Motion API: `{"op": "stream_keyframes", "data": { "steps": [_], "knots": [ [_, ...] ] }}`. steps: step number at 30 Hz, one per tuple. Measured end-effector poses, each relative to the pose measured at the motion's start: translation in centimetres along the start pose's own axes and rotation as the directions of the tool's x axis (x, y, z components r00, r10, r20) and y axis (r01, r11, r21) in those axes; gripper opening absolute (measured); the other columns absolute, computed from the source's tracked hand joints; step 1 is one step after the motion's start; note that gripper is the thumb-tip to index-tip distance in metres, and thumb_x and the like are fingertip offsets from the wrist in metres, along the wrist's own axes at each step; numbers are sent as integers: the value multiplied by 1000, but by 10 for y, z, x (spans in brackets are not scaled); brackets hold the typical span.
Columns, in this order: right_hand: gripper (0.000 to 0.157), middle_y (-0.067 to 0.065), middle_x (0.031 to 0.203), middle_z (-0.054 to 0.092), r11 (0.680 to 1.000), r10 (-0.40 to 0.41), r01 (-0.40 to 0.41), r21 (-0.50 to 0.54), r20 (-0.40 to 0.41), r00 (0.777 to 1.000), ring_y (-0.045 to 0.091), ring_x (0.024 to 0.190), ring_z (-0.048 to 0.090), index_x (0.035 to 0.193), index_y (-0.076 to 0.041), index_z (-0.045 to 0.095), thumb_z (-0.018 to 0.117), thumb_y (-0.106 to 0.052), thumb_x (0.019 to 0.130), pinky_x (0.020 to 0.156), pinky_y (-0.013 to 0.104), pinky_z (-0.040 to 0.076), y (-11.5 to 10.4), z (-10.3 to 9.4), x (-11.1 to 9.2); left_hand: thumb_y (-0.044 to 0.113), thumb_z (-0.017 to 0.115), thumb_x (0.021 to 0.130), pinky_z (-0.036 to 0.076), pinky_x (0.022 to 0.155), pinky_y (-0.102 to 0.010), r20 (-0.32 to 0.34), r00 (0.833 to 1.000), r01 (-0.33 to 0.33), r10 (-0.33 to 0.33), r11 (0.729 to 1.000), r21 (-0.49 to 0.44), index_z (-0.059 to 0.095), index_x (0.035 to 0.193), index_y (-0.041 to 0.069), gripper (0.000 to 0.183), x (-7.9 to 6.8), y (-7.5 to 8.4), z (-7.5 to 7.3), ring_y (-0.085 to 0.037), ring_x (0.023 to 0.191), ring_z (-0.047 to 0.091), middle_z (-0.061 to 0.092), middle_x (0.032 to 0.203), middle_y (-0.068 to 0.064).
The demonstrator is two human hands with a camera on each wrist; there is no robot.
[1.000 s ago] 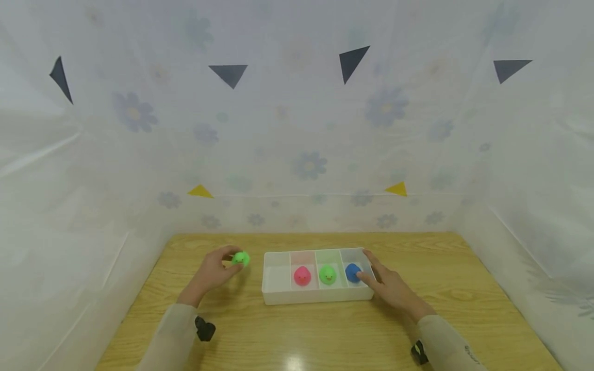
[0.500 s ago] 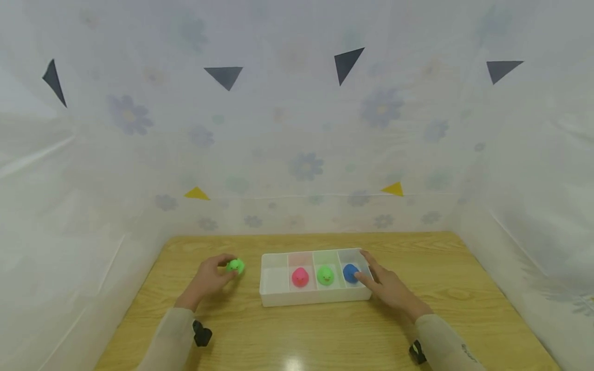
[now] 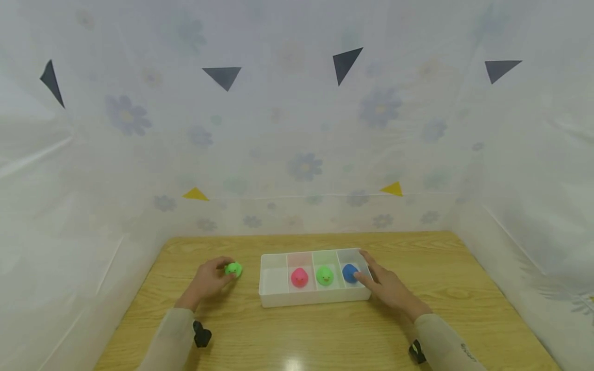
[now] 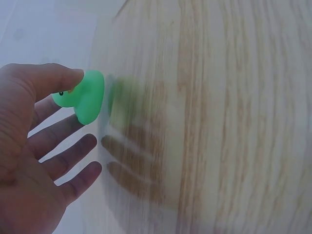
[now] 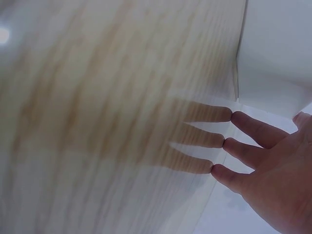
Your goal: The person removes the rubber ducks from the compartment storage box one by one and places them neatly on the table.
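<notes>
My left hand [image 3: 211,277] pinches a green rubber duck [image 3: 233,269] between thumb and index finger, left of a white divided box. In the left wrist view the green duck [image 4: 89,100] is very close to the tabletop, above its reflection; the other fingers are spread. The white box [image 3: 315,298] has compartments in a row. A pink duck [image 3: 299,277], another green duck [image 3: 325,276] and a blue duck [image 3: 349,273] sit inside it. My right hand [image 3: 392,289] holds the box's right end, thumb over the rim by the blue duck. Its other fingertips [image 5: 218,170] touch the table outside.
The shiny wooden table [image 3: 297,335] reflects a light near its front. White flowered sheeting [image 3: 297,129] surrounds it at the back and both sides, with black and yellow triangles on it. A black wrist device [image 3: 201,334] sits at the left sleeve.
My left hand has lowered the green duck toward the tabletop and shifted it slightly left. The right hand keeps its place on the box. The head view has turned a little.
</notes>
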State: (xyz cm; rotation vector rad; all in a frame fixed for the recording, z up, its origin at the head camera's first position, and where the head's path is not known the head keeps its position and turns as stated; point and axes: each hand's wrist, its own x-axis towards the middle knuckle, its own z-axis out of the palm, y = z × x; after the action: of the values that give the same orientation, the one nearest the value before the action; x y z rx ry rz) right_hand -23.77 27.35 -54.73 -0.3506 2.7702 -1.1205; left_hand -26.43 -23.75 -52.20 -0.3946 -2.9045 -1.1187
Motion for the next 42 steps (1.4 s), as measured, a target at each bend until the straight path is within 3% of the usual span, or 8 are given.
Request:
{"op": "stream_keyframes", "data": {
  "steps": [8,33,42],
  "knots": [
    [74,22,173,22,1000,-1,1,6,-2,1000,49,149,43,168,-46,3,46,-59,109,116,69,39,-2,0,0,12,74,98,52,102,-62,-1,1000,24,-24,1000,4,69,130,2,34,-1,-1,3,-44,122,65,71,129,-21],
    [74,23,172,27,1000,-8,8,-20,-9,1000,50,145,48,168,-45,2,45,-58,109,112,69,43,-1,1,-1,12,74,97,47,109,-67,-7,1000,-10,10,999,34,68,130,2,36,-1,-8,4,-49,129,61,71,131,-21],
    [73,22,173,24,1000,-9,8,-22,-12,1000,50,146,47,168,-46,2,44,-59,109,113,70,41,1,1,1,19,74,99,46,108,-70,7,1000,-2,2,1000,10,59,146,1,52,1,-3,-3,-53,136,54,61,145,-29]
  ]
}}
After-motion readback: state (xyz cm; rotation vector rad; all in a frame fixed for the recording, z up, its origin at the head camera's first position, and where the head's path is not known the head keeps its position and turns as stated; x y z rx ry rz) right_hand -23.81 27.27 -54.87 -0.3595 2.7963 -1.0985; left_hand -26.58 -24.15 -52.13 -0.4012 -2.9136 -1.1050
